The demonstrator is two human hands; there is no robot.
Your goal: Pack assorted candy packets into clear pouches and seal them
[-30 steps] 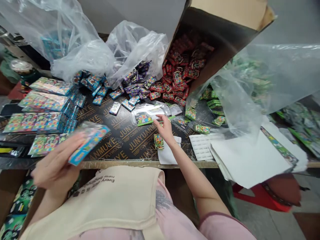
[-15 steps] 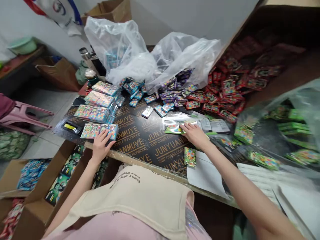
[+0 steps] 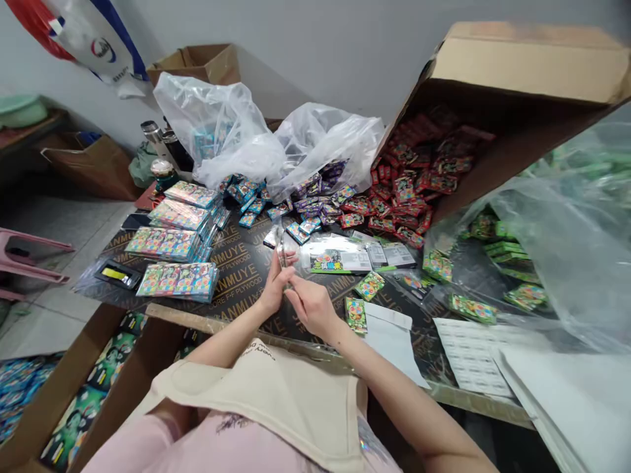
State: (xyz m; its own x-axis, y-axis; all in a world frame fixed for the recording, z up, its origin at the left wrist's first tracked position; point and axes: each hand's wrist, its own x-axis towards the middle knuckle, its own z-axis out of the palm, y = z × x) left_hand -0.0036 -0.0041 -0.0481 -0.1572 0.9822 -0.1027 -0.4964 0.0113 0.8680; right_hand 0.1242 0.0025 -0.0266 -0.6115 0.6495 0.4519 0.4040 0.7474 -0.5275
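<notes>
Both of my hands meet above the middle of the table, pinching a thin clear plastic sleeve (image 3: 280, 244) seen nearly edge-on. My left hand (image 3: 275, 281) is closed on its near side, and my right hand (image 3: 311, 303) closes on its lower end. Whether anything is inside the sleeve I cannot tell. Just beyond my right hand lie flat clear sleeves with printed green-edged cards (image 3: 340, 261). Left of my hands sits a sleeved row of colourful packets (image 3: 177, 279), with taller stacks of such rows (image 3: 162, 243) behind. Two green packets (image 3: 355, 315) lie right of my right hand.
Blue packets (image 3: 246, 194), purple packets (image 3: 315, 197) and red packets (image 3: 404, 190) lie heaped at the back near plastic bags (image 3: 325, 131). A tipped carton (image 3: 522, 59) stands right. White papers (image 3: 394, 335) lie at the front right; an open box (image 3: 83, 387) stands below left.
My left hand has left the sleeved row and moved right. My right hand has come off the flat sleeves and moved left. Both now hold a clear sleeve; the view has shifted right.
</notes>
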